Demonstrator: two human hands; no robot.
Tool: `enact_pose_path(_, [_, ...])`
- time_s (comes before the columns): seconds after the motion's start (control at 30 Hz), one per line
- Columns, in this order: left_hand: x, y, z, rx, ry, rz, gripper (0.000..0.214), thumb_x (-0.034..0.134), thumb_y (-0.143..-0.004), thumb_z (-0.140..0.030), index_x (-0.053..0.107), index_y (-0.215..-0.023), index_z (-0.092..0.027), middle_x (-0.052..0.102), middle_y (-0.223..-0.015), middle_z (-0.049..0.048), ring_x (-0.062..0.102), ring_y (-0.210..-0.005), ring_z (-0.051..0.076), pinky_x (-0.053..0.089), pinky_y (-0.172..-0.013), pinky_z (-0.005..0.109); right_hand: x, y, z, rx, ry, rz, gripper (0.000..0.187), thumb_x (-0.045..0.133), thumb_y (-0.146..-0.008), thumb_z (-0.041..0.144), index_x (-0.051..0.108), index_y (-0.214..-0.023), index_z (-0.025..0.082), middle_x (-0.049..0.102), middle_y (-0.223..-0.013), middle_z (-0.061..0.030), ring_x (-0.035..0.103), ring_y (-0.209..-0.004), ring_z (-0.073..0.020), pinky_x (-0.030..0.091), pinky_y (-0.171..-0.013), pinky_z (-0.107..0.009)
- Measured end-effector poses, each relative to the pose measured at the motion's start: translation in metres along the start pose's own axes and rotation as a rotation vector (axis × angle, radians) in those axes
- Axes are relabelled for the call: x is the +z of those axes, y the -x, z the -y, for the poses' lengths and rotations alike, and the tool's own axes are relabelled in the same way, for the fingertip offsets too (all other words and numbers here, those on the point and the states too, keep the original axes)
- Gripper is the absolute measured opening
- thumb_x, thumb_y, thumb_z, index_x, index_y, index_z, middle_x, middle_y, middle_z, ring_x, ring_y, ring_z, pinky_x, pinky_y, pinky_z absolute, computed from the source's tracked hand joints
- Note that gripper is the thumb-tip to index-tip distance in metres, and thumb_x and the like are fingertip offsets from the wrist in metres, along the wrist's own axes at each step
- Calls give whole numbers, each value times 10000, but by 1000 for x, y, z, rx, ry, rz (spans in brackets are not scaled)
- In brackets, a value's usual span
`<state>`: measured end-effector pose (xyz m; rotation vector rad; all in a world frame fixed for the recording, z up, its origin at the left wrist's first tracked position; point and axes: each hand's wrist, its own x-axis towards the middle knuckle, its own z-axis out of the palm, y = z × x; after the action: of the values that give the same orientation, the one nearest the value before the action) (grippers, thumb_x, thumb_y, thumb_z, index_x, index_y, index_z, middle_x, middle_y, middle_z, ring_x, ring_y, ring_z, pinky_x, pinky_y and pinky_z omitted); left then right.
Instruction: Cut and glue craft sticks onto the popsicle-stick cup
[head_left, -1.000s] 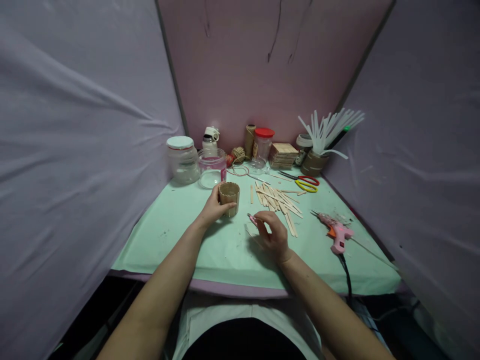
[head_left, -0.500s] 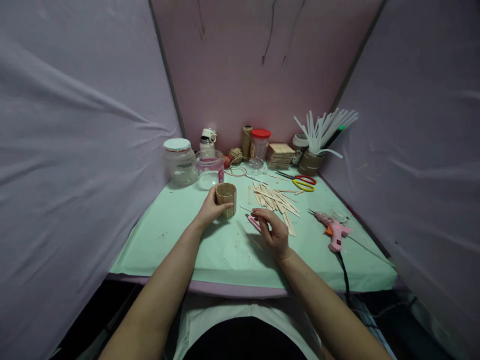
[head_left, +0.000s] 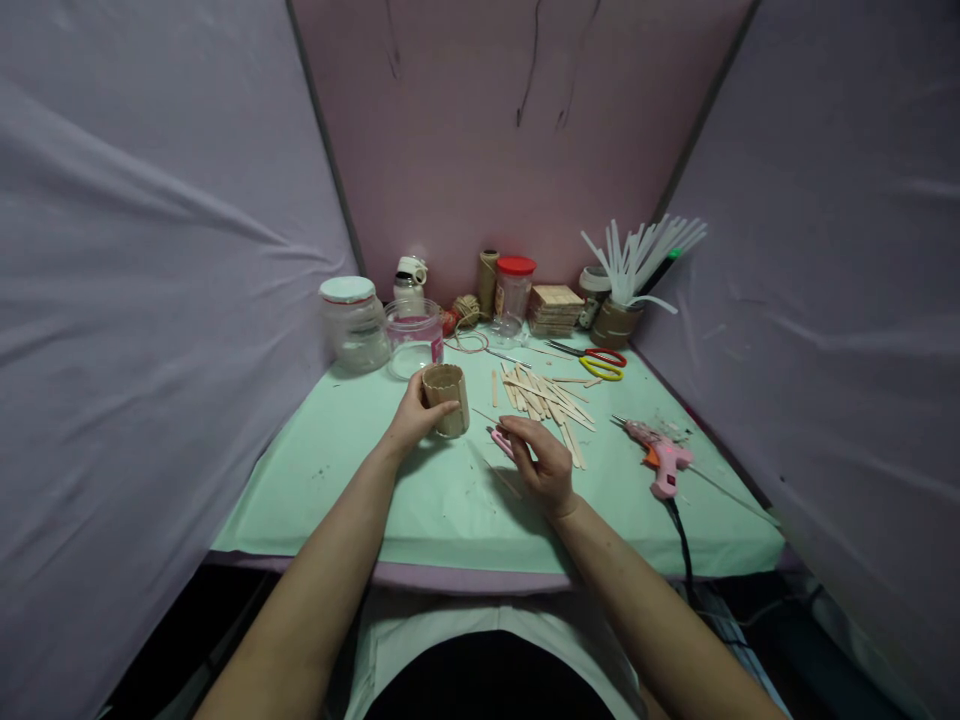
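Observation:
My left hand [head_left: 409, 418] is wrapped around a small brown cup [head_left: 457, 412] with a scalloped rim. The cup leans slightly left, its open top facing up. To its right, my right hand [head_left: 541, 462] pinches a thin stick [head_left: 484, 414] between thumb and fingers, its tip pointing toward the cup but apart from it. Just under those fingers shows a pink craft knife [head_left: 501, 442]; whether it is held or lies on the table I cannot tell. A pile of wooden craft sticks [head_left: 544, 393] lies beyond my right hand.
On the right lies a pink glue gun [head_left: 664, 460] with a black cord. Behind the sticks are scissors [head_left: 600, 360]. Along the back stand a lidded jar [head_left: 352, 335], a clear tub [head_left: 414, 340], twine [head_left: 466, 310], a red-lidded jar [head_left: 514, 295], stacked wooden squares [head_left: 555, 312] and glue sticks [head_left: 637, 260].
The view has shifted a little, so everything sits slightly further left. The cup leans a bit more to the left in my left hand. My right hand keeps its pinch on the stick.

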<state>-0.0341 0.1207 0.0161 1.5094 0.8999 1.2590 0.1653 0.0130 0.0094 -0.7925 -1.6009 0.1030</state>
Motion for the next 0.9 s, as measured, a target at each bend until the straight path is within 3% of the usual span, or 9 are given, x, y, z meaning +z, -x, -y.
enact_pose_path(0.23, [1,3,-1,-203,160,-56,926,746,-694,-458,235,-1455,-321,567,-1248,88,568,-1100,253,471,-940,420,-1,4,-2,-113,49,-5,428,545,-885,86,600,-1257,291,685,-1174,-94,664,-1059,-226,587,-853,-404])
enact_pose_path(0.4, [4,5,-3,-271,244,4,782,746,-701,-486,373,-1372,-338,558,-1240,64,580,-1060,232,500,-874,365,4,11,-3,-229,154,91,471,559,-891,89,552,-1324,275,644,-1263,-111,646,-1111,-218,596,-873,-377])
enact_pose_path(0.67, [9,12,-3,-317,356,117,592,771,-685,-495,517,-1159,-247,617,-1094,41,597,-993,198,466,-889,334,8,12,-5,-400,244,219,443,561,-870,27,577,-1302,123,648,-1239,-181,617,-1159,-251,555,-944,-354])
enact_pose_path(0.9, [10,14,-6,-351,413,124,616,795,-645,-511,522,-1116,-223,611,-1058,47,603,-953,200,477,-856,335,6,12,-4,-374,279,141,581,567,-882,49,458,-1422,235,627,-1288,-128,626,-1147,-254,580,-921,-377])
